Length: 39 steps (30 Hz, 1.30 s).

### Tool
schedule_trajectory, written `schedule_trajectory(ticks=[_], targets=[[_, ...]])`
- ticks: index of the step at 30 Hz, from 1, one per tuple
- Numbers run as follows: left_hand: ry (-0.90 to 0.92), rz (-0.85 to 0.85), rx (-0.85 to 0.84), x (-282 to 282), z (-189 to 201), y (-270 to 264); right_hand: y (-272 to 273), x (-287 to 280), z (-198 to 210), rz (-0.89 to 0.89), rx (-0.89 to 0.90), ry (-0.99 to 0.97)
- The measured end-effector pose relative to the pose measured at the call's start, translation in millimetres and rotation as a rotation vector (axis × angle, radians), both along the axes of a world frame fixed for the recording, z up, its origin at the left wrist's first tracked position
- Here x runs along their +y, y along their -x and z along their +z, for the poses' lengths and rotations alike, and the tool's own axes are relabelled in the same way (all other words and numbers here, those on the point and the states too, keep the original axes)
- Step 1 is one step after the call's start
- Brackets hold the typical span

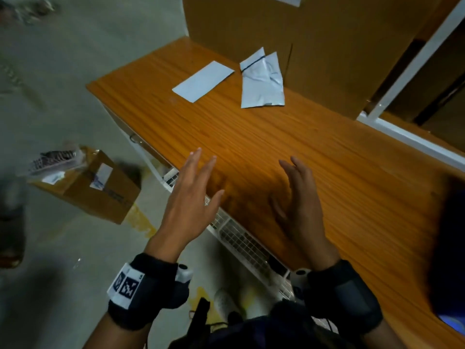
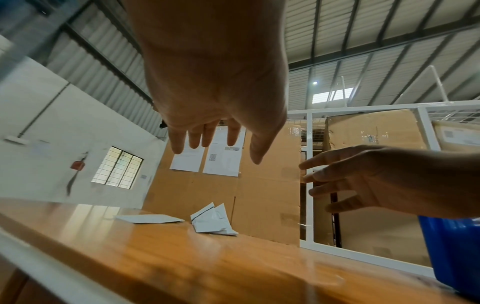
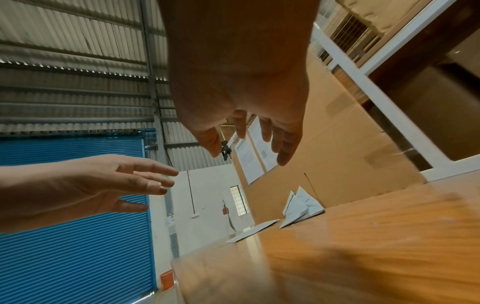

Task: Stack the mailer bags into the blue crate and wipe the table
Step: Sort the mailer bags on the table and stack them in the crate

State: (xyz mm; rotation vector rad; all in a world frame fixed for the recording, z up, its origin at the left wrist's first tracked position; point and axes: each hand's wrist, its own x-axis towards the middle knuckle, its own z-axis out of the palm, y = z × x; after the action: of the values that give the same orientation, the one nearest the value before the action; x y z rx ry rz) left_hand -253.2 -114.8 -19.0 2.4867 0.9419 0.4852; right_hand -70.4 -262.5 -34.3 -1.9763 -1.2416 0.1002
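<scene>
Two mailer bags are lying on the far end of the counter: a flat bag to the left, a crumpled bag just beside it, leaning toward a big carton. Blue crate is sitting at the counter's right end, well apart from the bags. Both hands are hovering over the near edge, apart, holding nothing. Left hand is reaching forward, fingers straight and spread. Right hand is turning palm inward, fingers loosely extended. A small box is sitting on the floor.
</scene>
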Motion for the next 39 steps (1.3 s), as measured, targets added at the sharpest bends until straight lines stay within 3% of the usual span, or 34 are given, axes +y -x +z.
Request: schedule_trajectory(ticks=[16,24,33,36,39], targets=[[-0.034,-0.149,0.1,236,3,-116,-99,212,0,-0.214,0.127,0.065],[0.005,-0.091,0.122,343,1,-173,-124,275,-6,-0.232,0.241,0.162],[0.063,-0.152,0.131,469,-42,-227,-167,349,4,-0.38,0.176,0.344],[0.139,-0.071,0.275,510,-67,-243,-185,385,-5,-0.464,0.182,0.413],[0.215,-0.055,0.306,529,-84,-255,-200,415,-23,-0.567,0.201,0.505]])
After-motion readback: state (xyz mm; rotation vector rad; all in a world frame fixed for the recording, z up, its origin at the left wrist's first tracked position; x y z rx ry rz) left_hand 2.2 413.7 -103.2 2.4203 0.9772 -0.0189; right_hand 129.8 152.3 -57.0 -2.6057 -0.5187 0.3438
